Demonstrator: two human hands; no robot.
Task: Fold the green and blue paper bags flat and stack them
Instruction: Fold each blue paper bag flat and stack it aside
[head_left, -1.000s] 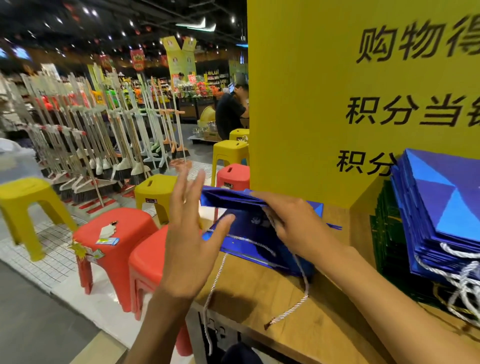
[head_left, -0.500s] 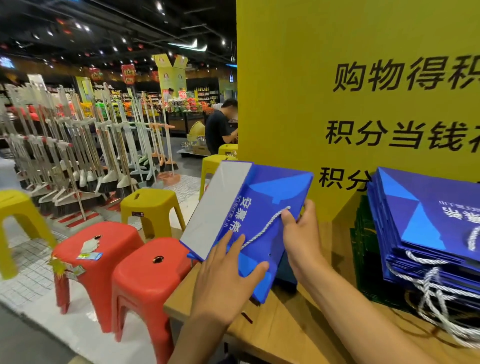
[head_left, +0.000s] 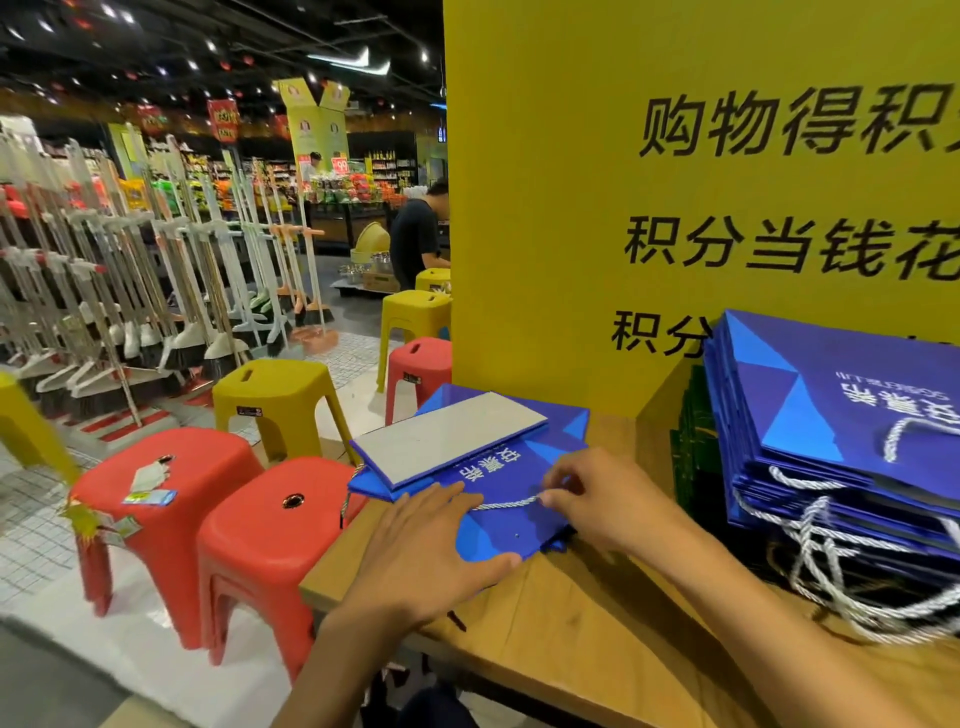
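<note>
blue bag (head_left: 498, 525): lies folded flat on the left corner of the bench, with its grey base panel (head_left: 447, 436) turned up on the far half.
left grip (head_left: 431, 551): fingers straight and spread, palm pressing on the bag's near edge; it holds nothing.
right grip (head_left: 608, 499): fingers curled, the tips seemingly pinching one end of the white rope handle (head_left: 511, 503); blur hides the exact contact.
rope handle: lies across the bag's face between the two grips.
bench (head_left: 571, 634): bare wood under the bag.
blue stack (head_left: 841, 415): folded blue bags piled at the right, their ropes spilling forward.
green bags (head_left: 688, 452): dark edges just behind that stack.
yellow sign (head_left: 675, 208): upright behind the bench.
red stools (head_left: 249, 519): on the floor, left of the bench.
</note>
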